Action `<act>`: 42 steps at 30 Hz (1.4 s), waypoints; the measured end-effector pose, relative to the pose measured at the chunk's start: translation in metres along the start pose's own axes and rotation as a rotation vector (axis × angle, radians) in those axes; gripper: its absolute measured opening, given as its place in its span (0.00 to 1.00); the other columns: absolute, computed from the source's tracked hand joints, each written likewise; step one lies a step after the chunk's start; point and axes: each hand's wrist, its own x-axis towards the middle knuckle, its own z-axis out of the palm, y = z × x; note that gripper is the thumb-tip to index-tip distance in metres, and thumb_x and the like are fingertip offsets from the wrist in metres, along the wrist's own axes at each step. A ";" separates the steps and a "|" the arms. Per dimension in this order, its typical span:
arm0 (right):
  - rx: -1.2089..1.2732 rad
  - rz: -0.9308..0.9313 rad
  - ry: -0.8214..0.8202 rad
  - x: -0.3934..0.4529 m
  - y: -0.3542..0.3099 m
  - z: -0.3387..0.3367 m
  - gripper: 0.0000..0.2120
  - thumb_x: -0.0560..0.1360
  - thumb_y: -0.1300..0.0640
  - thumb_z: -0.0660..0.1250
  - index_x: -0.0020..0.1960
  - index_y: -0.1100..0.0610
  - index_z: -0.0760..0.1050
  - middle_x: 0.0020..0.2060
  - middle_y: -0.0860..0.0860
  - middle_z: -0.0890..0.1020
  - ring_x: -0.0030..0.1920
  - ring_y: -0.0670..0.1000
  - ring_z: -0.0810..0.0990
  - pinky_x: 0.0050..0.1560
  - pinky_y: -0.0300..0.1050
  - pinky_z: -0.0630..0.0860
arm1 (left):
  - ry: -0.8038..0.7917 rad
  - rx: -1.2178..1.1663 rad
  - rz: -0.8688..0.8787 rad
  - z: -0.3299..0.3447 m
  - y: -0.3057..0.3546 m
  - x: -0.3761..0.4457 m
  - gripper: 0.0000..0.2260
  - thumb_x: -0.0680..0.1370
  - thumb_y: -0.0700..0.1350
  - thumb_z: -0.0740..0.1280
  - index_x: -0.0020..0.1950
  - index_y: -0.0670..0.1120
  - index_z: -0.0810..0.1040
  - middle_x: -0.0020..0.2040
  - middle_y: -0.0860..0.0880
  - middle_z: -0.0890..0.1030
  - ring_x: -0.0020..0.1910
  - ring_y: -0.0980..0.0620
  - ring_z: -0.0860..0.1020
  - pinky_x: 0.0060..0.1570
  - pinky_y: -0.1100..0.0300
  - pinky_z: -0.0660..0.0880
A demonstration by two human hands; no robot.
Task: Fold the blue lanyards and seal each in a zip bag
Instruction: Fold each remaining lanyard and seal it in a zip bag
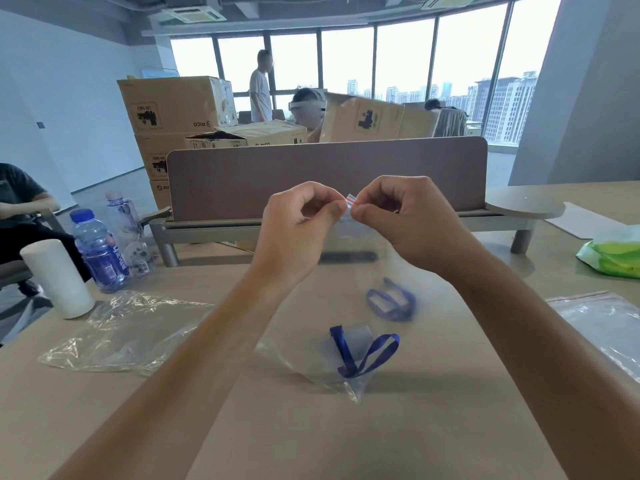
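Head view, bottles (pixel 100 251) left – divider (pixel 325 178) behind

Both hands (pixel 298 230) (pixel 412 223) pinching zip bag (pixel 311 355) top, blue lanyard (pixel 363 351) inside.

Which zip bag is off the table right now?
The zip bag both hands pinch at its top strip, lanyard hanging inside. The bag with a lanyard below lies on the table.

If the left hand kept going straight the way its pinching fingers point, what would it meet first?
The left hand pinches the zip bag at its top strip, fingers pointing toward the right hand. Going straight on, it would most likely meet the right hand's fingertips, just across the strip; depth looks about equal.
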 end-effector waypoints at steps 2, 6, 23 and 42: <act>-0.006 0.016 0.001 0.000 0.000 -0.001 0.04 0.77 0.52 0.73 0.43 0.48 0.83 0.33 0.43 0.82 0.32 0.40 0.76 0.35 0.29 0.72 | 0.001 0.002 0.006 0.000 -0.001 0.000 0.02 0.78 0.39 0.71 0.47 0.43 0.84 0.42 0.49 0.85 0.42 0.53 0.82 0.48 0.57 0.79; -0.027 0.042 0.003 -0.003 0.000 -0.003 0.05 0.77 0.54 0.72 0.42 0.50 0.83 0.30 0.44 0.80 0.29 0.39 0.75 0.31 0.28 0.70 | -0.023 -0.001 -0.010 0.002 0.000 -0.002 0.03 0.79 0.39 0.71 0.47 0.45 0.83 0.40 0.51 0.84 0.40 0.54 0.80 0.46 0.60 0.78; 0.023 0.102 0.066 -0.017 0.007 -0.008 0.04 0.74 0.56 0.74 0.40 0.51 0.84 0.27 0.43 0.81 0.28 0.40 0.74 0.30 0.29 0.70 | -0.019 -0.015 -0.003 0.011 0.000 -0.011 0.02 0.78 0.43 0.73 0.49 0.47 0.85 0.44 0.51 0.86 0.45 0.50 0.83 0.49 0.54 0.81; -0.053 0.216 0.184 -0.034 0.025 -0.040 0.04 0.72 0.55 0.75 0.38 0.52 0.84 0.24 0.40 0.79 0.25 0.40 0.74 0.28 0.29 0.69 | 0.121 -0.152 -0.087 0.009 0.008 -0.004 0.02 0.77 0.42 0.75 0.45 0.47 0.86 0.36 0.55 0.83 0.36 0.60 0.77 0.42 0.66 0.74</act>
